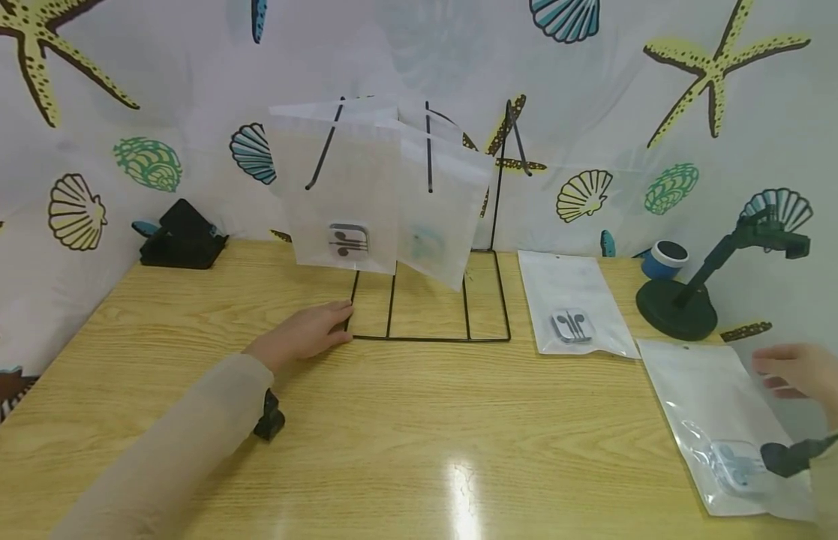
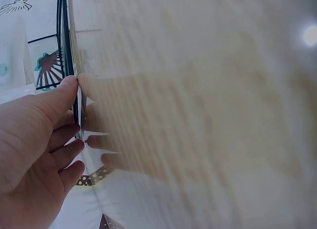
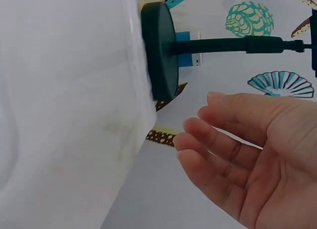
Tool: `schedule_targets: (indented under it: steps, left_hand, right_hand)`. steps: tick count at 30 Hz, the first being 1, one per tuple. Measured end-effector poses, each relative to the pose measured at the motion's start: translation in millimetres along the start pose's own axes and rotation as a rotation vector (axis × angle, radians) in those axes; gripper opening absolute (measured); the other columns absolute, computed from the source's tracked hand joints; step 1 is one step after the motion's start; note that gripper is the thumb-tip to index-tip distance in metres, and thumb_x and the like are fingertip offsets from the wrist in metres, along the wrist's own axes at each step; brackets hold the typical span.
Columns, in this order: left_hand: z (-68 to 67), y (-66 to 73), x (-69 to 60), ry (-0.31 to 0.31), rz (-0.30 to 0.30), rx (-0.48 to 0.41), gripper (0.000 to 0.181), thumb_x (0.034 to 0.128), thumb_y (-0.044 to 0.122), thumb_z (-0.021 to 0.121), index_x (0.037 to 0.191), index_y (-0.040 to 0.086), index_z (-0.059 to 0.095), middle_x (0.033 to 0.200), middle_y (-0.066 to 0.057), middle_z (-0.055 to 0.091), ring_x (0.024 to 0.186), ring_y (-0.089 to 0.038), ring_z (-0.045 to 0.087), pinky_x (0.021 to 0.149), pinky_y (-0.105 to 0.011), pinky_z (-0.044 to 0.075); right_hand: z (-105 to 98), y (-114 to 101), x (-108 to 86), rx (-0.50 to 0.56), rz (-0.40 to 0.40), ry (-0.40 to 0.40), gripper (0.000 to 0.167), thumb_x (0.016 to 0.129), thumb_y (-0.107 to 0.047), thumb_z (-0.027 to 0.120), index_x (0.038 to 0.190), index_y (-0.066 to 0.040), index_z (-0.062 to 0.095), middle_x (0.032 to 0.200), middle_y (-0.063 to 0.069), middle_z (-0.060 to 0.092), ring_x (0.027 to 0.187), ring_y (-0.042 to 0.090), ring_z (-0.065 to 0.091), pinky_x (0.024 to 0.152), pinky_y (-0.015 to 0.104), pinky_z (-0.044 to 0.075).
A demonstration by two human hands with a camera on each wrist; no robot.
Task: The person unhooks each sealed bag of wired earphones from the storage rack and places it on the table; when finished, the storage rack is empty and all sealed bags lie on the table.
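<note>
My left hand [image 1: 307, 334] rests on the table with its fingertips touching the left side of a black wire rack [image 1: 428, 340]. In the left wrist view, the thumb and loosely bent fingers of the left hand [image 2: 44, 140] lie against the rack's wire [image 2: 67, 46]. Two white pouches, one holding earphones [image 1: 347, 240], hang on the rack's hooks. My right hand [image 1: 806, 375], blurred and holding nothing, hovers by the upper right edge of a pouch [image 1: 695, 390]. The right wrist view has that hand [image 3: 233, 155] with bent, parted fingers beside the pouch [image 3: 64, 90].
Another pouch [image 1: 563, 277] with earphones lies right of the rack. Behind the right-hand pouch stand a dark stand with a round base [image 1: 677, 309] and a blue and white round container [image 1: 664, 260]. A black object [image 1: 182, 240] sits at the table's back left.
</note>
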State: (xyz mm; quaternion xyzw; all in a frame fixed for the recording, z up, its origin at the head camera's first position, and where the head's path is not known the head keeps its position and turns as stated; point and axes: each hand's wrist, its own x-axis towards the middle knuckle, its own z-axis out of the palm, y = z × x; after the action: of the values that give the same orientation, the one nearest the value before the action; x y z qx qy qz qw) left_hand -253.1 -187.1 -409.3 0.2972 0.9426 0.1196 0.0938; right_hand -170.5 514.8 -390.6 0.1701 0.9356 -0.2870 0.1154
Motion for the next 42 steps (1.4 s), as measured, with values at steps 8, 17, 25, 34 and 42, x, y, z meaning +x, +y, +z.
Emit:
schedule_targets:
  steps: [8,17,25,34,42]
  left_hand:
    - [-1.8,1.3,-0.7,-0.013,-0.003,-0.019,0.056,0.0957,0.022,0.053,0.138,-0.009,0.033,0.142,-0.025,0.029,0.129,-0.038,0.028,0.104,-0.048,0.027]
    - [-3.5,2.8,-2.2,-0.007,0.016,-0.020,0.056,0.0953,0.021,0.053,0.137,-0.011,0.033,0.141,-0.027,0.030,0.129,-0.040,0.029,0.103,-0.049,0.028]
    - [-2.7,1.1,-1.2,-0.011,0.012,-0.022,0.057,0.0956,0.022,0.053,0.138,-0.010,0.032,0.142,-0.027,0.029,0.129,-0.039,0.028,0.104,-0.048,0.027]
    - [-2.0,0.2,-2.0,-0.010,0.000,-0.022,0.057,0.0955,0.022,0.053,0.138,-0.010,0.032,0.142,-0.026,0.029,0.129,-0.039,0.028,0.103,-0.049,0.027]
    - [-2.4,1.5,-1.6,-0.013,-0.003,-0.024,0.056,0.0959,0.022,0.052,0.138,-0.010,0.032,0.142,-0.026,0.029,0.130,-0.039,0.027,0.104,-0.048,0.027]
  right_hand:
    - [-5.9,-47.1,-17.6,0.009,-0.161,0.115,0.053,0.096,-0.028,0.051,0.120,0.019,0.044,0.106,0.036,0.053,0.076,0.028,0.061,0.066,0.041,0.055]
    - [-9.5,-117.0,-45.3,0.015,-0.280,0.175,0.054,0.096,-0.034,0.049,0.122,0.013,0.049,0.104,0.029,0.058,0.075,0.022,0.062,0.061,0.028,0.055]
    - [-7.2,-165.5,-56.9,0.043,-0.388,0.203,0.054,0.094,-0.039,0.051,0.123,0.006,0.053,0.105,0.022,0.061,0.071,-0.001,0.058,0.060,0.020,0.052]
    - [6.6,-216.4,-60.2,0.129,-0.502,0.178,0.053,0.091,-0.040,0.056,0.122,0.003,0.056,0.102,0.014,0.065,0.074,-0.001,0.058,0.063,0.019,0.052]
    - [31.2,-258.7,-53.2,0.164,-0.588,0.184,0.042,0.091,-0.033,0.058,0.118,0.000,0.060,0.101,0.017,0.064,0.077,0.011,0.060,0.063,0.020,0.052]
